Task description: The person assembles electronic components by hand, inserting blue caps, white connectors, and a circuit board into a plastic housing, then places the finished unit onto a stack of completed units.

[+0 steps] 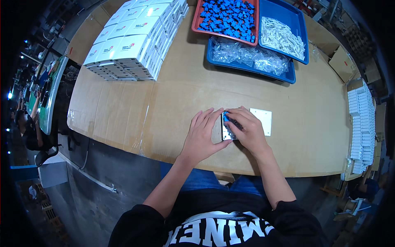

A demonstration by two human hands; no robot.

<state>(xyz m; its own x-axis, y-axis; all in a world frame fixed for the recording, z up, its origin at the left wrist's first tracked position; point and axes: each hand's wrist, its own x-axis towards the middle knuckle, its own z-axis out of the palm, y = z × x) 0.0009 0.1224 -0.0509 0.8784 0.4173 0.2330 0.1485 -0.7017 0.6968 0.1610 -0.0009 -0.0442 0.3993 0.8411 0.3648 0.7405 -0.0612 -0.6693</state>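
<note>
On the cardboard-covered table in front of me lies a small rectangular white housing (228, 134), open on top with dark and blue parts inside. My left hand (202, 138) grips it from the left, thumb at its near end and fingertips at its far end. From the right, my right hand (249, 128) bends over it with the fingers closed at a small blue connector piece (226, 117) in the housing. The fingers partly hide that piece and the inside. Just beyond my right hand a flat white cover (263, 120) lies on the table.
Stacked white boxes (127, 49) stand at the far left. A red tray (257, 24) holds blue pieces; one blue tray (305, 33) holds white sticks, another (251, 73) clear plastic parts. More white pieces (361, 123) are stacked at the right edge. People work at both sides.
</note>
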